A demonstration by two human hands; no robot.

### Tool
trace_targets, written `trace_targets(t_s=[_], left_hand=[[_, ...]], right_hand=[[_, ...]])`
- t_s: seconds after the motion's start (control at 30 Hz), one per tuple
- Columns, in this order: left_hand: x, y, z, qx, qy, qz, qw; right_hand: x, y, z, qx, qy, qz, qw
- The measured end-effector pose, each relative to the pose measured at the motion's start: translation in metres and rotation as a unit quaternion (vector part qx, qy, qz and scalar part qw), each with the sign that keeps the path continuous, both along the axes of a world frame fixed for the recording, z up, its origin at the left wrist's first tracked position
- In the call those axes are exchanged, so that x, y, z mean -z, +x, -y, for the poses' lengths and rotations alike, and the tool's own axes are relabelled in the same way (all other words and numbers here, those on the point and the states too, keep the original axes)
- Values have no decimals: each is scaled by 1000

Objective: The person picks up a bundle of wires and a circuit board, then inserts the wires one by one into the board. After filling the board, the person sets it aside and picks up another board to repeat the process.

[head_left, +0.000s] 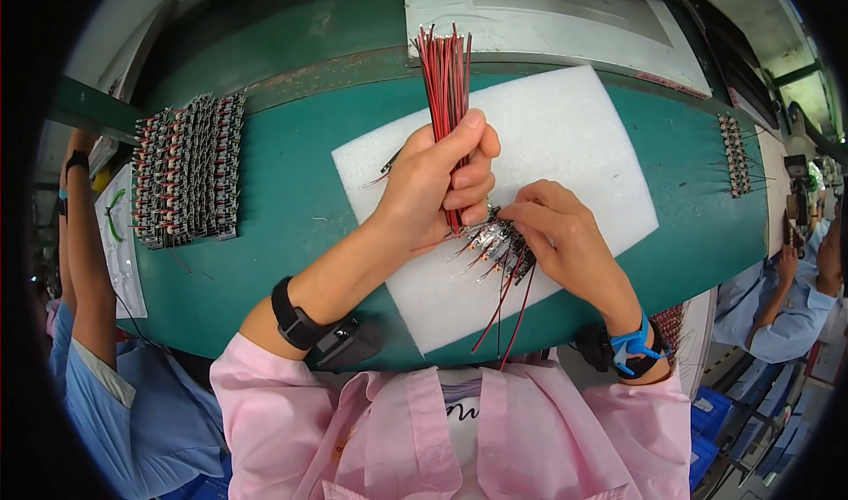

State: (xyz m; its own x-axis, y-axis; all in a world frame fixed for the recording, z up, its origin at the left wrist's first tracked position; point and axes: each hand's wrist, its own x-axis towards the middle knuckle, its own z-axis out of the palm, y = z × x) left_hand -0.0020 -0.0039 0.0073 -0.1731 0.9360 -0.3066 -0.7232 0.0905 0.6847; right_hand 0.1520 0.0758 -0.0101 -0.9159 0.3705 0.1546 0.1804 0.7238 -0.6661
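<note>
My left hand is closed in a fist round an upright bundle of red and black wires, whose bare tips fan out above it. Just to the right and lower, my right hand pinches the edge of a cluster of small circuit boards. Several red and black wires trail from these boards toward my body. Both hands are over a white foam sheet. Beside my left hand, a small dark part with a wire is partly hidden.
Stacked rows of wired circuit boards stand at the left of the green mat. Another board strip lies at the right. A white panel borders the far side. Co-workers in blue sit at both sides.
</note>
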Motion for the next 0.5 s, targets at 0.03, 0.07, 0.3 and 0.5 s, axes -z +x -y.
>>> trace_targets(t_s=[0.03,0.07,0.3,0.5], left_hand=[[-2,1,0,-3,-2,-2,1000],[-2,2,1,-5,-3,-4,1000],[3,-6,-3,-41,15,9,999],[23,-14,-11,-82,-7,2,997]], right_hand=[[0,0,0,-3,8,1,1000],[1,0,0,-5,16,2,1000],[-1,1,-2,-22,34,-3,999],[-14,-8,-11,-70,19,22,997]])
